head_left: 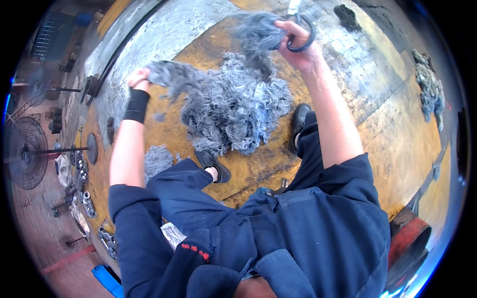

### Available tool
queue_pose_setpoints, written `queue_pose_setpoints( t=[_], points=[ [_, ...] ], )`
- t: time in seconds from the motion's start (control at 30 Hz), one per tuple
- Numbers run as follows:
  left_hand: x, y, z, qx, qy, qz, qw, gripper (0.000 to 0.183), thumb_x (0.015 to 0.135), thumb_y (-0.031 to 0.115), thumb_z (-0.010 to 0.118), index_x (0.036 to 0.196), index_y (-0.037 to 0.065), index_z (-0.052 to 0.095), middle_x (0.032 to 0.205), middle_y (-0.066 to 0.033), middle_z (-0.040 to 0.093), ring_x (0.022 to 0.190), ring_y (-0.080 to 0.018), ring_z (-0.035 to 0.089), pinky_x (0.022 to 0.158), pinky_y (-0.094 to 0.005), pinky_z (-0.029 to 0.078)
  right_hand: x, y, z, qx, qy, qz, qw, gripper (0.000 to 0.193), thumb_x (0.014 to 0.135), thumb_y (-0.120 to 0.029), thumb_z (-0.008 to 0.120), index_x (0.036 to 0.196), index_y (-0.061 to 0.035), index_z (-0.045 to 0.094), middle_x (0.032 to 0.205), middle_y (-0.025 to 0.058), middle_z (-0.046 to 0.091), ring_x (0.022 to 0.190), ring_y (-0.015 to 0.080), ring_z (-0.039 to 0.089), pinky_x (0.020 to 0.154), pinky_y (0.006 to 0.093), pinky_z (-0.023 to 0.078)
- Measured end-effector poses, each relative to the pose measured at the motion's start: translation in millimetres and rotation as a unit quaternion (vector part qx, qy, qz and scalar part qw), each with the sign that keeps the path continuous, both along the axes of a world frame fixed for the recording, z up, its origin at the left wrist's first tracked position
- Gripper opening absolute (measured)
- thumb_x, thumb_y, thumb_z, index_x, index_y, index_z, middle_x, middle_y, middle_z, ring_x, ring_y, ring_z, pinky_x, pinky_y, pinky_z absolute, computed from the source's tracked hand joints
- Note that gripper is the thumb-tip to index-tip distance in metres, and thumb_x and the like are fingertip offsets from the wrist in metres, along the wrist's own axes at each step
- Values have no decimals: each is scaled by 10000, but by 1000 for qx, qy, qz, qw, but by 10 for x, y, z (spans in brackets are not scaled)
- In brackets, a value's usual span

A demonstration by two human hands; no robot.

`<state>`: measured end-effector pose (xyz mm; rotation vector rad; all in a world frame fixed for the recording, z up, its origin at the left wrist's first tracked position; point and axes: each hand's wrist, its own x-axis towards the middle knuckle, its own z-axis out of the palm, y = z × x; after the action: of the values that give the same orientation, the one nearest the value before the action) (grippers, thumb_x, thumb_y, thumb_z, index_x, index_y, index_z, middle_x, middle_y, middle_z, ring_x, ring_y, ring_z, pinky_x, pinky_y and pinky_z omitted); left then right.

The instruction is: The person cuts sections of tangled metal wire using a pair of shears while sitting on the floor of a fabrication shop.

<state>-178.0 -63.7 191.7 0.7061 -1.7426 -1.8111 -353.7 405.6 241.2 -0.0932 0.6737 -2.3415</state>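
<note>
A shaggy heap of grey fibre waste (236, 107) lies on the yellowish floor between my feet. My left hand (139, 79), with a black band on its wrist, is closed on a tuft of grey fibre (174, 75) at the heap's left. Beyond the heap to the right, my right hand (299, 47) grips a blurred, larger clump of grey fibre (256, 34). Black-handled scissors (309, 36) hang about the fingers of that same hand, their pale blades pointing away from me. Strands trail from the right clump down toward the heap.
A small fibre clump (158, 160) lies by my left shoe (213, 166). Dark fluff (348, 18) is at the far right, and a grey fibre bundle (430, 89) at the right edge. Standing fans (27, 153) and metal parts (88, 203) line the left. A red drum-like object (410, 241) is near right.
</note>
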Motion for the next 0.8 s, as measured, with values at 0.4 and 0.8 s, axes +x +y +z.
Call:
queue_pose_setpoints(
  t=[0.4,0.8],
  points=[
    [-451,3192,-935,-161,-159,-308,924,626,732,218,754,1228,26,422,1143,-119,534,1075,-173,504,902,-335,417,284,-294,-21,38,10,114,993,195,728,-97,703,880,-17,609,790,43,626,575,64,527,525,164,449],
    [26,2690,44,319,36,-195,927,466,752,94,711,1182,62,535,1108,-50,597,1020,-215,567,860,-384,472,671,-710,-199,166,240,243,925,304,723,-142,689,919,42,546,798,87,597,642,153,616,522,230,524]
  ],
)
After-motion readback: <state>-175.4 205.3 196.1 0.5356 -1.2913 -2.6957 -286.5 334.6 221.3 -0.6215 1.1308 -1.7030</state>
